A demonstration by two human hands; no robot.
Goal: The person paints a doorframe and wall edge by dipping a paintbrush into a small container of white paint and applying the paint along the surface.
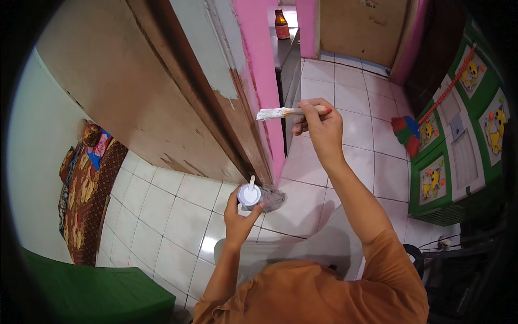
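My right hand (322, 127) is closed round the handle of a paintbrush (292, 112), held level with its bristles pointing left. White paint coats the bristles, which are close to the door frame (237, 100). That frame is white in its upper part and bare brown lower down. Low in front of me, my left hand (239, 215) grips a small paint can (249, 195) from the side. White paint fills the can, and a pale stick (251, 182) stands in it. A crumpled grey cloth (273, 199) lies on the floor beside the can.
A brown door (135, 92) stands to the left of the frame, a pink wall (264, 65) to its right. Behind the wall, a brown bottle (281, 25) sits on a dark cabinet. Green-and-white drawers (458, 154) line the right side. A patterned mattress (89, 200) lies at left.
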